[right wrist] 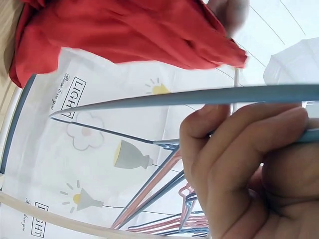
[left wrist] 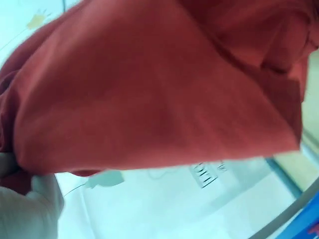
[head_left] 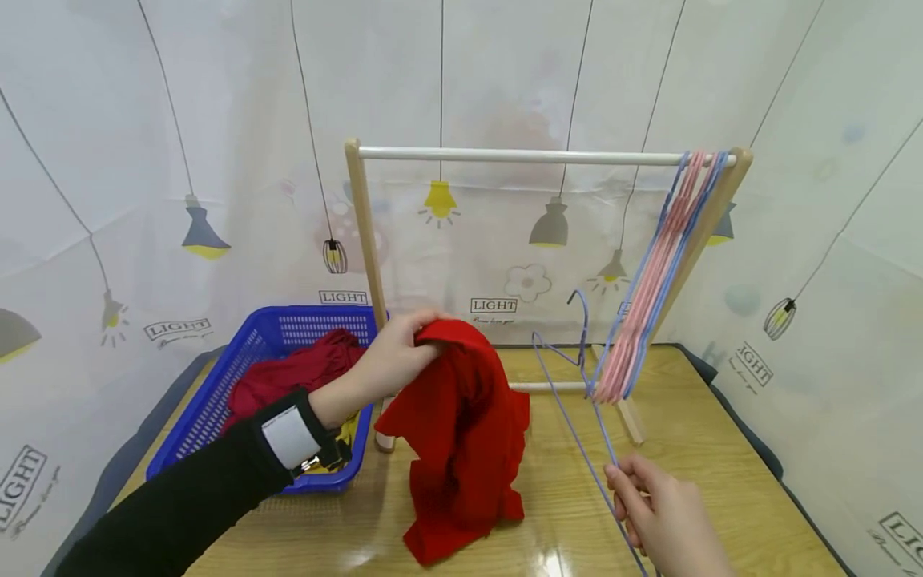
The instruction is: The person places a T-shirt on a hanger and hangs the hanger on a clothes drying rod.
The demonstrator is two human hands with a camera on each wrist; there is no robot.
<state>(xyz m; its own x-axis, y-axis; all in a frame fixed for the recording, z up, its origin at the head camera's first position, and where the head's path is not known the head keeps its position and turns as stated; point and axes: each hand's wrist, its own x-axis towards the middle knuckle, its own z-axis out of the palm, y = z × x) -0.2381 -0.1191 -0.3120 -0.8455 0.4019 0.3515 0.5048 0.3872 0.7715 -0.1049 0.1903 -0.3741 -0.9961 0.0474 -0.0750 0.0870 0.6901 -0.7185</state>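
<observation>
A red cloth garment (head_left: 469,433) hangs in loose folds from my left hand (head_left: 400,353), which grips it near its top edge over the table. Its lower end hangs down near the tabletop. The left wrist view is mostly filled by the same red fabric (left wrist: 149,99). At the lower right, my right hand (head_left: 667,509) pinches a blue hanger (head_left: 570,417), whose hook points up and away. In the right wrist view the curled fingers (right wrist: 234,144) hold the hanger's bar (right wrist: 199,97), with the red garment beyond, apart from the hanger.
A wooden rack with a white rail (head_left: 519,155) stands at the back. Several pink and blue hangers (head_left: 659,280) hang bunched at its right end. To the left, a blue basket (head_left: 173,433) holds dark red cloth (head_left: 288,377) and something yellow. Printed curtains surround the wooden table (head_left: 692,417).
</observation>
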